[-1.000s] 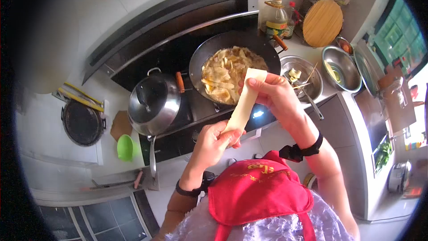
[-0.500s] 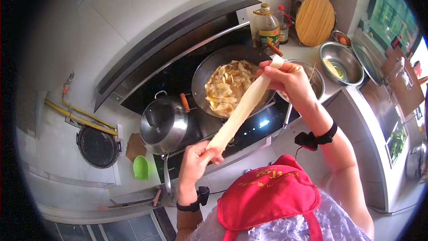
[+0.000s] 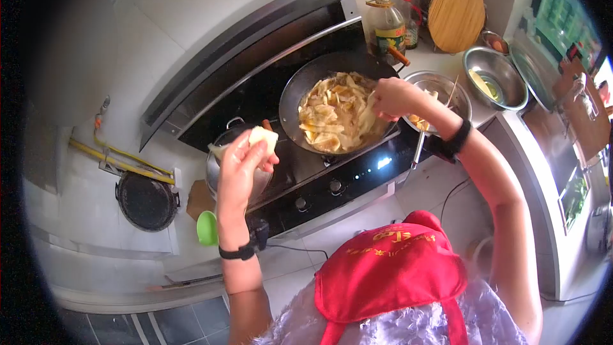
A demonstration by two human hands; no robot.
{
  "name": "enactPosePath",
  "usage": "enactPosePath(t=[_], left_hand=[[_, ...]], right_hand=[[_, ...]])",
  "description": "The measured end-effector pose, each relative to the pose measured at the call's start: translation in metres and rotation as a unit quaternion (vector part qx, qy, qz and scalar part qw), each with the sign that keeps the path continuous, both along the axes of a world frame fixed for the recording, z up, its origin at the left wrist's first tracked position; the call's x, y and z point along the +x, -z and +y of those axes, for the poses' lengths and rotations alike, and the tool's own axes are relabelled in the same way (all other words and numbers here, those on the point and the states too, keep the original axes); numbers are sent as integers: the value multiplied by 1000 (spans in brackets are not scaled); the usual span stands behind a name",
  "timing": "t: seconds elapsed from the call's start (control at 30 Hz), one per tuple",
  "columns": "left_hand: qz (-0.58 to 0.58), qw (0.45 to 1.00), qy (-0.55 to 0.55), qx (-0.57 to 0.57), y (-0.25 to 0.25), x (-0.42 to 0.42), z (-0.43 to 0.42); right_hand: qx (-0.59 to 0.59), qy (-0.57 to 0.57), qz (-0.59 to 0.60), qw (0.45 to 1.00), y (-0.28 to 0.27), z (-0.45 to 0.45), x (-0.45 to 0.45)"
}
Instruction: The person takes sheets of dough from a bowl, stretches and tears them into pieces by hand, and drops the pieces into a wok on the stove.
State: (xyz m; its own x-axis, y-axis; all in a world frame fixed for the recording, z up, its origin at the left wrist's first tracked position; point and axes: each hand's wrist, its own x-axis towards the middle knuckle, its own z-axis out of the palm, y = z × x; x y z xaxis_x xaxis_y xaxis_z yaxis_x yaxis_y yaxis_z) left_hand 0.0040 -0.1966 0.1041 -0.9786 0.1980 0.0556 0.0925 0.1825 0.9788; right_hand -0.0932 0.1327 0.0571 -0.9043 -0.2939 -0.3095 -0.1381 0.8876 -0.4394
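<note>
Black glass and metal make up the big stove [image 3: 316, 199] across the middle of the frame. On it, just above the centre, sits a wide dark wok [image 3: 306, 81] with flat pale pieces in brown soup. Lower left of that, a steel pan [image 3: 260, 183] peeks out from behind the left hand [image 3: 239, 165]. Right of the wok is a steel bowl [image 3: 462, 94].

The left hand is curled up and grips a pale lump [image 3: 263, 141] that looks like dough — well apart from the wok. The right hand [image 3: 394, 98] is over the wok's right side, fingers pinched tight, and seems to hold a thin pale strip [image 3: 368, 115]. The step looks like putting pieces in; the next move calls for a gentle letting-go, fingers clear of the soup.
</note>
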Motion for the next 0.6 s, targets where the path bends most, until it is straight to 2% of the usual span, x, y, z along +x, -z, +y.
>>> enactPosePath(t=[0.1, 0.17, 0.2, 0.3, 0.33, 0.37, 0.4, 0.43, 0.47, 0.53, 0.57, 0.6], left_hand=[[-22, 999, 15, -19, -11, -28, -4], [-36, 998, 36, -47, -13, -47, -3], [-31, 996, 52, -70, -9, -57, -4], [-45, 986, 104, -121, -10, -77, 8], [-48, 983, 115, -134, -10, -81, 15], [-48, 977, 147, -146, -12, -84, 21], [-49, 970, 180, -157, -13, -87, 27], [-51, 961, 213, -169, -16, -85, 34], [-30, 954, 245, -170, -20, -80, 43], [-29, 941, 274, -195, -22, -80, 51], [-29, 934, 289, -209, -23, -81, 54], [-84, 923, 301, -225, -27, -84, 53]], right_hand=[[92, -7, -5, 996, 48, -21, -51], [76, -20, 55, 995, 62, -24, -70], [68, -26, 87, 994, 63, -25, -75], [61, 7, 283, 957, 66, -26, -72], [-14, 11, 145, 989, 28, -28, -54], [-135, -8, 130, 982, 18, -32, -48], [-255, -25, 112, 960, 13, -35, -43], [-374, -90, 57, 921, 2, -40, -33], [-501, -134, -20, 855, -5, -43, -16], [-578, -130, -219, 775, -36, -45, -1], [-609, -224, -110, 753, 2, -59, 6], [-577, -204, -100, 785, 4, -59, 19]])
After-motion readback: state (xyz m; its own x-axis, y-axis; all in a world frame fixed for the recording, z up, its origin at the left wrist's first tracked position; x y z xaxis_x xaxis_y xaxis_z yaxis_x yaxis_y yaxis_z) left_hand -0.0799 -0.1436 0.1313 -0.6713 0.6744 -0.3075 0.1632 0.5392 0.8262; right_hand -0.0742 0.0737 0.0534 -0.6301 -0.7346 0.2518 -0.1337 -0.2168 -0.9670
